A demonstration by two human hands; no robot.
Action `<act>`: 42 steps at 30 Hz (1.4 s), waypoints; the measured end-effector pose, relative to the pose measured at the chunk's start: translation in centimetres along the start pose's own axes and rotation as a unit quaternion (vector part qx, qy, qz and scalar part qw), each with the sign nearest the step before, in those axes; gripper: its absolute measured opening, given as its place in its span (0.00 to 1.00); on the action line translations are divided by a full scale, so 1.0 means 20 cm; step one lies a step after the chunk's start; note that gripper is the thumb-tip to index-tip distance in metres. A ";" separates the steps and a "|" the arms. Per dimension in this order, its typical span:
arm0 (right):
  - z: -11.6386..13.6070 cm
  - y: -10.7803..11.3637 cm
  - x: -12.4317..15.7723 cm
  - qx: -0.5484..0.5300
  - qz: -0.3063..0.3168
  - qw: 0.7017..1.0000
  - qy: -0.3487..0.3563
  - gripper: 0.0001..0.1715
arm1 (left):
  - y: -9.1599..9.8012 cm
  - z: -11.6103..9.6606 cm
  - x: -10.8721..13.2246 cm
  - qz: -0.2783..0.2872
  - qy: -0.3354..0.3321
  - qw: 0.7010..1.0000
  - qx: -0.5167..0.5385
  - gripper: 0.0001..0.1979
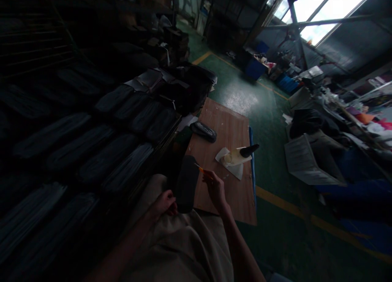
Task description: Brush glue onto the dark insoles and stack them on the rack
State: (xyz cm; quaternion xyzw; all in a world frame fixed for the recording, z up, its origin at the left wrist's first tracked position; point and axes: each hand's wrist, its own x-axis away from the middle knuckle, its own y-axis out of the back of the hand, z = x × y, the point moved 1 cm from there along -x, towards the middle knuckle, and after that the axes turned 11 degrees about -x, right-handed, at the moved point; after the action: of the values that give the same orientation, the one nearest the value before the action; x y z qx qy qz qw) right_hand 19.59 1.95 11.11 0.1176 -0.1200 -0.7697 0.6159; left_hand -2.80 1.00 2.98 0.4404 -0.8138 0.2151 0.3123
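A long black shoe sole [187, 184] with rounded ends lies across the near left edge of a wooden board and over my lap. My left hand [167, 202] has its fingers curled at the sole's lower left edge, seemingly gripping it; the fingertips are dim. In my right hand [215, 189] is a thin brush [200, 168] with an orange handle, its tip at the sole's upper right edge. To the right, a pale bottle [237, 157] with a black end lies on a white sheet [238, 171]. Farther up the board sits a dark bundle of soles [203, 131].
The wooden board [228, 122] stands before my knees. On my left, several rows of stacked dark soles [98, 151] fill a wide surface. A tilted whitish crate [301, 161] stands to the right on the green floor [269, 143], with blue bins [255, 69] farther off.
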 end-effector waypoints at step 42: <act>0.04 -0.02 0.23 0.135 0.170 0.976 -0.029 0.15 | 0.01 0.01 -0.01 0.012 0.010 1.000 0.012 0.16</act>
State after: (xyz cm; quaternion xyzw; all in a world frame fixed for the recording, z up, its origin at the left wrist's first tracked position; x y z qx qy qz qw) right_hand 18.04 -2.49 11.65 0.1556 -0.2591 -0.6335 0.7123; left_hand -3.00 1.02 2.67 0.4319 -0.8132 0.2328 0.3129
